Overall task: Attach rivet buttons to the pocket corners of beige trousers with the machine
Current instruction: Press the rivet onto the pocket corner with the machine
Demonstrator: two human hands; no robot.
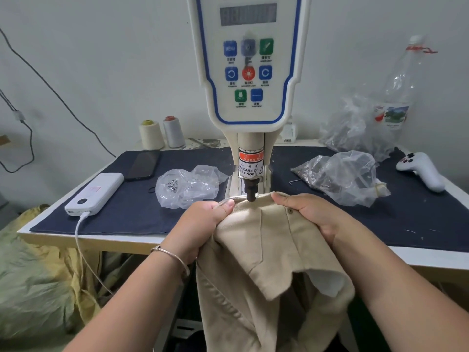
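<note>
Beige trousers (264,250) hang over the table's front edge, their top edge lying under the black punch (251,193) of the white rivet machine (250,72). My left hand (203,222) grips the fabric just left of the punch, thumb on top. My right hand (307,212) holds the fabric just right of the punch, thumb along the top edge. A small metal rivet (290,211) sits on the trousers beside my right hand.
A dark blue mat (127,204) covers the table. On it lie a white power bank (95,193) with cable, a phone (143,165), plastic bags of rivets (187,186) (340,176) and a white controller (421,171). Thread cones (162,132) and a bottle (399,92) stand behind.
</note>
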